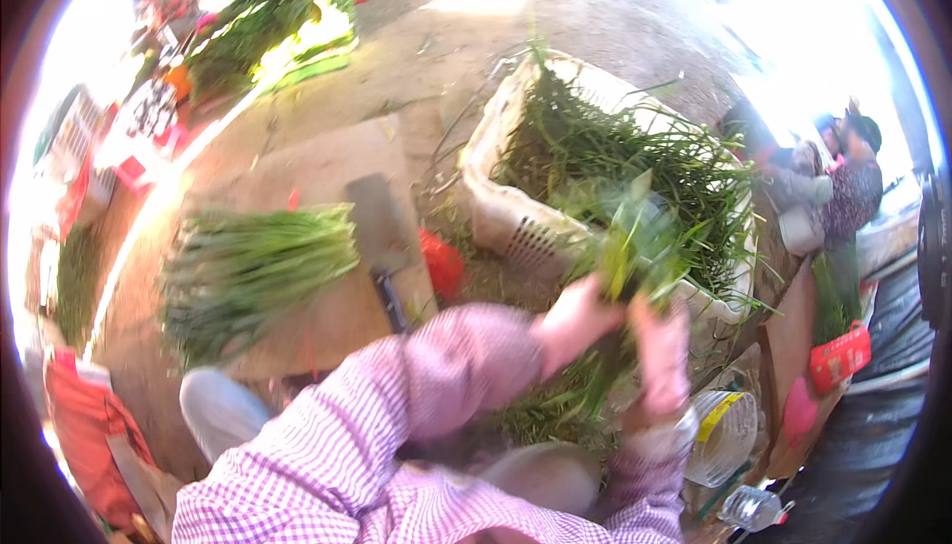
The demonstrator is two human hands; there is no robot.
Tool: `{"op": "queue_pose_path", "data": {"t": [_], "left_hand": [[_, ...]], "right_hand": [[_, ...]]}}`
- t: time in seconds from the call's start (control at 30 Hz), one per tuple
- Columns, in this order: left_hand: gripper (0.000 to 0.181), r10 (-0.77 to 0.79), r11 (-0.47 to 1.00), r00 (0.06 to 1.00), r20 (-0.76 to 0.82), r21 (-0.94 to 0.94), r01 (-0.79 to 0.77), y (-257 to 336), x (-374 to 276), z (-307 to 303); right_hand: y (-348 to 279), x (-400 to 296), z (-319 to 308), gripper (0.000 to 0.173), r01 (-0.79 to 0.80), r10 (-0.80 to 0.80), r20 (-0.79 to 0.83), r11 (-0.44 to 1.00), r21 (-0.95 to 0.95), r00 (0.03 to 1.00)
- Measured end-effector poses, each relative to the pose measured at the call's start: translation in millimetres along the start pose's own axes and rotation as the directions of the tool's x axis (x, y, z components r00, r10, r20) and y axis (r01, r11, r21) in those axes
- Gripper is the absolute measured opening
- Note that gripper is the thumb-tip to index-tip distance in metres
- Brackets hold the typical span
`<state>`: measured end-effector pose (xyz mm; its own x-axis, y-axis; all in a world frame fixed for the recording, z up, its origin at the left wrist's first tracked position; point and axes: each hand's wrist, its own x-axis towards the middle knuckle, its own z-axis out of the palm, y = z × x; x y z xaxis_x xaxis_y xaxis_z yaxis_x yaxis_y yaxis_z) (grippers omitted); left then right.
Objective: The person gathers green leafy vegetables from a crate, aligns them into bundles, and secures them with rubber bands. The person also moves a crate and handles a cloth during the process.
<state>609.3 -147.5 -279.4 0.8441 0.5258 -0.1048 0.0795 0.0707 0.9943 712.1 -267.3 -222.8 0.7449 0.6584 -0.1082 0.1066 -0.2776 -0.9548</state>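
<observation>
My left hand (581, 319) and my right hand (660, 347) are close together, gripping a bunch of long green leaves (632, 257), blurred by motion. The leaves rise over the near rim of a white plastic crate (513, 217). A tangled heap of the same kind of leaves (632, 146) fills much of that crate. To the left, a neat stack of green stalks (260, 269) lies on a wooden board (331, 332). Beside the stack rests a cleaver (381, 220), its dark handle towards me.
Loose leaf trimmings (547, 425) lie below my hands. A clear plastic tub (721, 440) and a plastic bottle (753, 508) are at the lower right. Red plastic (442, 261) sits between board and crate. Another person (848, 179) is at the right; more greens (260, 45) lie far left.
</observation>
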Motion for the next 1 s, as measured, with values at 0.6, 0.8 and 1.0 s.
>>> {"op": "queue_pose_path", "data": {"t": [0.6, 0.8, 1.0], "left_hand": [[0.070, -0.134, 0.884, 0.879, -0.459, 0.346, 0.315, -24, 29, -135], [0.060, -0.151, 0.914, 0.979, -0.139, 0.358, 0.192, 18, 12, -135], [0.056, 0.088, 0.874, 0.870, 0.485, 0.382, -0.302, 57, -167, -144]], "right_hand": [[118, 15, -76, 0.040, 0.200, -0.420, 0.155, 0.063, -0.978, 0.894], [146, -93, -78, 0.038, 0.199, -0.408, 0.089, 0.234, -0.952, 0.909], [182, -116, -90, 0.048, -0.006, -0.452, -0.029, 0.051, -0.999, 0.892]]}}
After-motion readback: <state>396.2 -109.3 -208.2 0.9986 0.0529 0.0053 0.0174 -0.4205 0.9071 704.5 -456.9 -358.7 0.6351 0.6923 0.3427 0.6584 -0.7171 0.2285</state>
